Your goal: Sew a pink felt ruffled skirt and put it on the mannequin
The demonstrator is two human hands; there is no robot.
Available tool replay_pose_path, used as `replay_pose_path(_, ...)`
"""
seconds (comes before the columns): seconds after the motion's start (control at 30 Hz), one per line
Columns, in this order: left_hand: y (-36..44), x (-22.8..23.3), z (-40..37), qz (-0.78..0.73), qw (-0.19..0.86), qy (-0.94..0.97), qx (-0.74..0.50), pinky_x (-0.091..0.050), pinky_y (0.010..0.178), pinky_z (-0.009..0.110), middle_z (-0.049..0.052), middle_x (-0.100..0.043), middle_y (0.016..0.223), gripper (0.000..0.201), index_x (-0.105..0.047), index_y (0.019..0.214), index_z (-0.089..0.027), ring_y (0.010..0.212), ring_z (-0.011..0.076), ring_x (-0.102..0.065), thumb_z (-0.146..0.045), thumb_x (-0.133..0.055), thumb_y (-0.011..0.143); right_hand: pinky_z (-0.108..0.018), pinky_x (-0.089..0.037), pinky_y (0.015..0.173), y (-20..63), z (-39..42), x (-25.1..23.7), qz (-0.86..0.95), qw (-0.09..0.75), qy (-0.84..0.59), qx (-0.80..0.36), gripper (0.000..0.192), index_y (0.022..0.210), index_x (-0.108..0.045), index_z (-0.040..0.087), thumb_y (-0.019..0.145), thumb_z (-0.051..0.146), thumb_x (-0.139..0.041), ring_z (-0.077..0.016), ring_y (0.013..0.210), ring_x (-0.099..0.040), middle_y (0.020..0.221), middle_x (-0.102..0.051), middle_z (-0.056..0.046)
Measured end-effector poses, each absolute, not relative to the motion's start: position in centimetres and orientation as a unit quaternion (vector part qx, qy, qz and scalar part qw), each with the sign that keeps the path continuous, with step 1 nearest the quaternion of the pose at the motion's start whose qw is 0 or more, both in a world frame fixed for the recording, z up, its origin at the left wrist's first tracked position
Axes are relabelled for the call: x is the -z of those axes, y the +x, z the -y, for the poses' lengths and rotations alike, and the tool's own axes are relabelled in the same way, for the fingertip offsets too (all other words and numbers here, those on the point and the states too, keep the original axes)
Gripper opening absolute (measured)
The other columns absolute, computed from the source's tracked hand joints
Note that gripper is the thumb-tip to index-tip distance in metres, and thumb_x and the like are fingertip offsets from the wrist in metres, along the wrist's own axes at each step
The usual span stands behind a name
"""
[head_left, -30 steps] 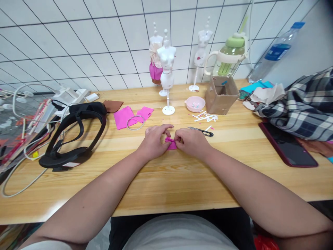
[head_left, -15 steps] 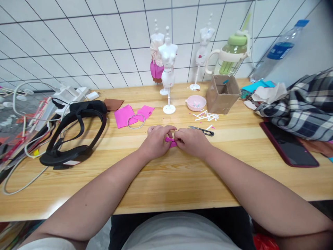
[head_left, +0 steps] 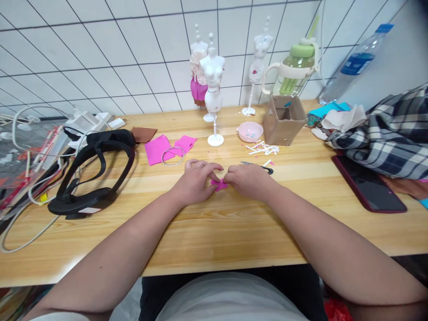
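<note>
Near the middle of the wooden table (head_left: 214,232), a small scrap of bright pink fabric (head_left: 219,184) lay pinched between both hands, only a crumpled sliver of it showing between the fingertips. Its shape beyond that could not be told.

Just behind the right hand lay a pair of small thread snips (head_left: 259,166), partly hidden by the knuckles. Behind the left hand a metal ring (head_left: 173,156) rested on two larger pink fabric pieces (head_left: 167,148), with a brown piece (head_left: 144,133) beyond them. To the left sat a black head strap (head_left: 92,174) among white cables. Farther back stood a white mannequin stand (head_left: 213,84), a pink dish (head_left: 250,131), a scatter of white paper strips (head_left: 264,149) and an open cardboard box (head_left: 284,120). A phone (head_left: 368,183) and checked cloth (head_left: 384,133) lay at the right. A green-lidded jug (head_left: 294,67) stood by the tiled wall.

The left hand (head_left: 195,180) was curled, thumb and fingers closed on the scrap's left edge. The right hand (head_left: 249,180) was likewise closed, gripping its right edge, the two hands nearly touching.
</note>
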State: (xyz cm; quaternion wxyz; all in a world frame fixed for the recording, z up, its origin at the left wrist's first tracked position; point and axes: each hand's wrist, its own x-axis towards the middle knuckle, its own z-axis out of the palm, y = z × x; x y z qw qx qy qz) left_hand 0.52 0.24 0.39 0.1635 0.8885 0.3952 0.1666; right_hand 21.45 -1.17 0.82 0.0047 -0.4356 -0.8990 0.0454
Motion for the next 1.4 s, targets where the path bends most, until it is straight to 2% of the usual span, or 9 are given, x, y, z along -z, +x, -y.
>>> replay_pose_path(0.13,0.3,-1.1,-0.1,-0.368,0.146,0.908,-0.137,-0.022,0.102,0.047,0.002,-0.077,0.095,0.036,-0.055,0.115,-0.024,0.106,0.026,-0.059,-0.02,-0.057,0.079,-0.031,-0.036,0.064,21.8,1.3,-1.6,0.9,-0.013,-0.432,-0.057,0.03,0.099,-0.075,0.03,0.085,0.013,-0.054,-0.023,0.082,-0.065,0.091,-0.068,-0.006)
replay_pose_path(0.4,0.5,0.6,0.0,-0.388,0.163,0.889,-0.18,-0.034,0.098,0.044,0.002,-0.076,0.096,0.04,-0.052,0.122,-0.025,0.104,0.0249,-0.061,-0.018,-0.054,0.082,-0.027,-0.042,0.077,21.6,0.9,-0.3,0.828,0.153,-0.518,-0.153,0.026,0.107,-0.07,0.024,0.091,0.022,-0.049,-0.0182,0.094,-0.064,0.102,-0.07,-0.004)
replay_pose_path(0.63,0.3,0.4,-0.5,-0.434,0.189,0.825,-0.308,-0.041,0.097,0.038,0.002,-0.072,0.092,0.039,-0.052,0.121,-0.022,0.097,0.0209,-0.064,-0.022,-0.059,0.083,-0.026,-0.041,0.074,21.7,0.6,0.3,0.834,0.164,-0.488,-0.197,0.01,0.089,-0.069,0.022,0.082,0.017,-0.063,-0.0169,0.089,-0.062,0.093,-0.066,-0.003)
replay_pose_path(0.7,0.0,0.2,-0.7,-0.459,0.205,0.788,-0.356,-0.044,0.094,0.036,0.001,-0.069,0.089,0.039,-0.052,0.121,-0.021,0.091,0.0187,-0.064,-0.024,-0.061,0.083,-0.026,-0.041,0.074,22.0,0.4,0.1,0.81,0.212,-0.509,-0.201,0.007,0.086,-0.067,0.021,0.081,0.017,-0.065,-0.0166,0.087,-0.061,0.09,-0.066,-0.002)
replay_pose_path(0.83,-0.4,0.1,-1.0,-0.481,0.21,0.732,-0.434,-0.045,0.093,0.035,0.002,-0.066,0.09,0.043,-0.049,0.124,-0.021,0.09,0.0181,-0.062,-0.028,-0.062,0.084,-0.03,-0.041,0.086,22.1,0.3,-0.1,0.748,0.354,-0.556,-0.082,0.006,0.089,-0.067,0.02,0.088,0.023,-0.061,-0.0198,0.101,-0.056,0.106,-0.064,-0.006)
replay_pose_path(0.93,-0.3,0.1,-0.8,-0.455,0.215,0.75,-0.43,-0.04,0.1,0.038,0.002,-0.069,0.093,0.055,-0.042,0.132,-0.023,0.101,0.02,-0.063,-0.03,-0.066,0.083,-0.03,-0.04,0.082,21.6,0.6,0.2,0.783,0.296,-0.542,-0.072,0.007,0.085,-0.068,0.021,0.087,0.024,-0.063,-0.0201,0.095,-0.056,0.099,-0.065,-0.005)
replay_pose_path(1.07,0.4,0.1,-0.1,-0.426,0.176,0.835,-0.302,-0.033,0.103,0.043,0.002,-0.072,0.104,0.069,-0.044,0.132,-0.027,0.113,0.0257,-0.058,-0.037,-0.077,0.073,-0.029,-0.039,0.078,21.1,0.9,0.7,0.816,0.215,-0.525,-0.113,0.007,0.09,-0.069,0.023,0.087,0.024,-0.063,-0.0194,0.092,-0.058,0.095,-0.067,-0.003)
replay_pose_path(1.27,1.2,0.5,0.3,-0.435,0.148,0.862,-0.212,-0.035,0.095,0.043,-0.001,-0.073,0.099,0.049,-0.047,0.126,-0.028,0.102,0.0225,-0.062,-0.027,-0.066,0.081,-0.028,-0.039,0.075,21.3,0.9,0.4,0.814,0.193,-0.53,-0.138,0.013,0.097,-0.064,0.021,0.084,0.021,-0.065,-0.0187,0.091,-0.06,0.095,-0.069,-0.001)
replay_pose_path(1.4,1.2,0.4,0.1,-0.456,0.164,0.851,-0.204,-0.038,0.094,0.042,0.001,-0.072,0.103,0.051,-0.047,0.125,-0.026,0.098,0.0218,-0.065,-0.029,-0.068,0.079,-0.029,-0.04,0.077,21.2,0.8,0.7,0.831,0.183,-0.509,-0.13,0.018,0.102,-0.064,0.021,0.084,0.025,-0.066,-0.0197,0.093,-0.061,0.099,-0.068,-0.003)
